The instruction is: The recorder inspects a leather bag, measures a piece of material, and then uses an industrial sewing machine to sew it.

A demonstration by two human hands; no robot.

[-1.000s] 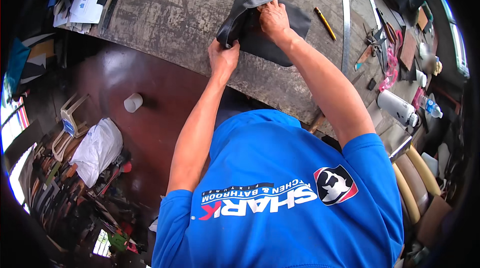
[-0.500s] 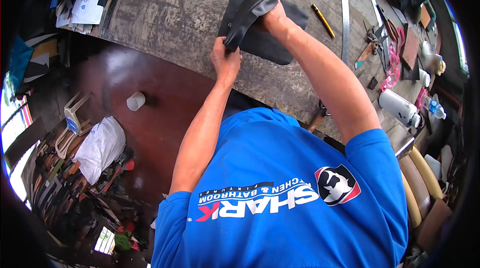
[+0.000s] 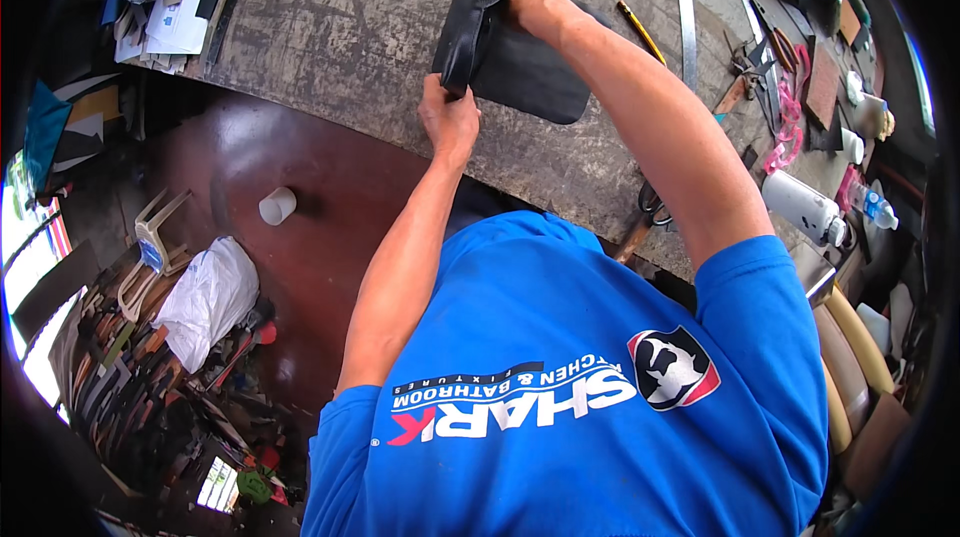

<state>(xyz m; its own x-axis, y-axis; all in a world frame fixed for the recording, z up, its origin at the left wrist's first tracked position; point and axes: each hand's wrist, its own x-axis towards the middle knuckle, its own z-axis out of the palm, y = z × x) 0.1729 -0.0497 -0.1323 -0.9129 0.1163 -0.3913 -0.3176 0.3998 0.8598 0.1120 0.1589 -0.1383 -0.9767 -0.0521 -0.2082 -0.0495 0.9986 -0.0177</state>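
My left hand (image 3: 448, 122) grips the lower end of a folded black leather band (image 3: 475, 12) on the workbench (image 3: 310, 27). My right hand (image 3: 535, 7) is closed round the band's upper end at the back, its fingertips partly hidden behind the leather. Under and beside the band, a flat black leather piece (image 3: 530, 82) lies on the bench, partly covered by my right forearm. A yellow pencil (image 3: 640, 32) lies just right of it.
Metal rulers (image 3: 683, 17), pliers (image 3: 782, 52), pink tape (image 3: 788, 122) and a white canister (image 3: 800, 205) crowd the bench's right side. Papers (image 3: 175, 17) are stacked at back left. Below stand a white cup (image 3: 278, 205), a plastic chair (image 3: 155, 247), a white sack (image 3: 205, 302) and heaped scraps (image 3: 120, 397).
My right hand has moved up and away from me, carrying the top of the band with it. The leather has shifted slightly back and left; my left hand stays at the lower end.
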